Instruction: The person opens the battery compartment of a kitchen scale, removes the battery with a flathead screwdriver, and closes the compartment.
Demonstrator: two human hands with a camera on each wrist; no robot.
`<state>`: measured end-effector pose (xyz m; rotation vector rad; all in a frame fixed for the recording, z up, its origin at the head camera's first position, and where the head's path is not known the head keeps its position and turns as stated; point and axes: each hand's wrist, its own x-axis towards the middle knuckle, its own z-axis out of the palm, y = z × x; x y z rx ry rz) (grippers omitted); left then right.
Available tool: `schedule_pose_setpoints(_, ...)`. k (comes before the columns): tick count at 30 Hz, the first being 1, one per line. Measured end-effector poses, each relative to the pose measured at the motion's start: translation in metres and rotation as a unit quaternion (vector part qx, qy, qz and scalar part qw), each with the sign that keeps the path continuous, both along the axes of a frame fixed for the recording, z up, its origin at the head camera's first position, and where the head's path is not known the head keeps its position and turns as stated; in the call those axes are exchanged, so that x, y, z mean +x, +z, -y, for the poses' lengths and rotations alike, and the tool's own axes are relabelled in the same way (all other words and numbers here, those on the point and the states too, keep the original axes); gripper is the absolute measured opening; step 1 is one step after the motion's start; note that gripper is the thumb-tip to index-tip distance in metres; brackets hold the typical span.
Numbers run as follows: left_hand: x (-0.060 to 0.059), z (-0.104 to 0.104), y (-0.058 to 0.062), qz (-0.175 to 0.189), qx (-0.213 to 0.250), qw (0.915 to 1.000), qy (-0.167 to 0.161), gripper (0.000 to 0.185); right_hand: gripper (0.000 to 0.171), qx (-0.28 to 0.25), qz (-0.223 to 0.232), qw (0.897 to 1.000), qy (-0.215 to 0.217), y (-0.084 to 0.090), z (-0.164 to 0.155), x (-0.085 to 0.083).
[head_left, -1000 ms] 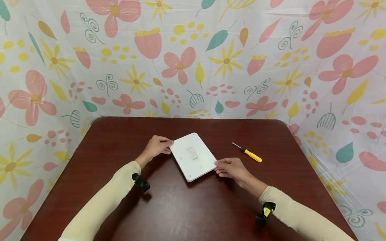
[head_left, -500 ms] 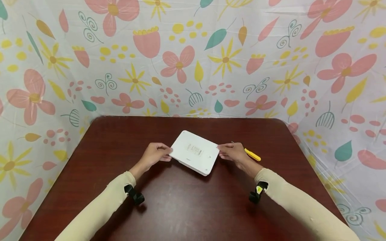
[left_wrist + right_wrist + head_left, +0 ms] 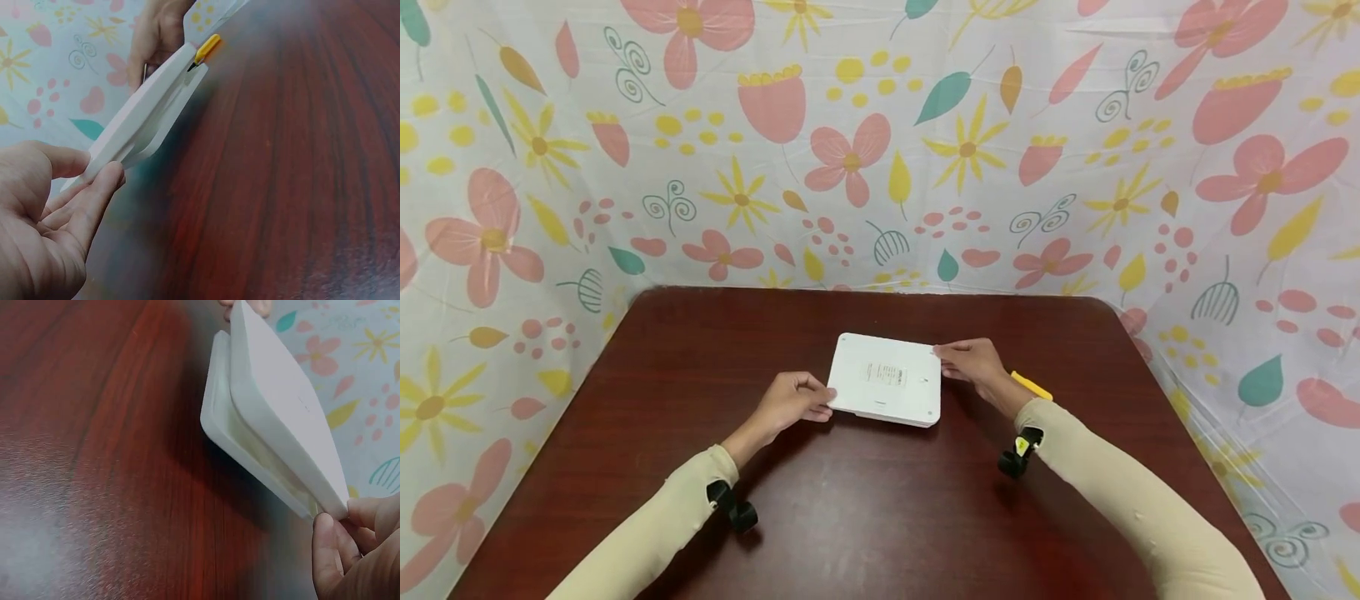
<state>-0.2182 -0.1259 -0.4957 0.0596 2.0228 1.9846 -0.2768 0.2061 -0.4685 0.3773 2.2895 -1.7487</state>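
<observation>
A flat white square device (image 3: pixel 883 400) with rounded corners and a printed label faces up in the head view; it looks like a kitchen scale turned over. Two layers with a gap between them show along its edge (image 3: pixel 140 115) in the left wrist view. My left hand (image 3: pixel 790 400) pinches its near left corner between thumb and fingers. At the far right corner, my right hand (image 3: pixel 973 362) pinches it too, the fingertips by the gap in the right wrist view. Behind the right wrist lies a screwdriver (image 3: pixel 1032 385); only its yellow handle shows in the head view.
A dark red-brown wooden table (image 3: pixel 865 517) lies under both hands. Around its back and sides hangs a flower-printed white curtain (image 3: pixel 880 150). Black wrist cameras (image 3: pixel 733 507) sit on both sleeved forearms.
The white device has turned counterclockwise as seen from the head. My right hand has moved away from me and my left hand nearer. The screwdriver's shaft has become hidden behind the right hand.
</observation>
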Motion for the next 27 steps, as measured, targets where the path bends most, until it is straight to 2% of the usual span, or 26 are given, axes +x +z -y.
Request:
schedule_pose_setpoints(7,0.003,0.0,-0.005,0.001,0.005,1.0,-0.003,0.015,0.038,0.029,0.002,1.0,0.008,-0.004,0.005,-0.01)
schedule_pose_setpoints(14,0.005,0.002,-0.011,0.002,0.014,0.9997,-0.018,0.018,0.035,0.023,-0.004,1.0,0.007,-0.008,0.01,-0.015)
schedule_pose_setpoints(27,0.007,0.001,-0.016,0.005,0.004,0.9999,-0.01,0.017,0.037,0.033,-0.008,0.999,0.014,-0.012,0.012,-0.016)
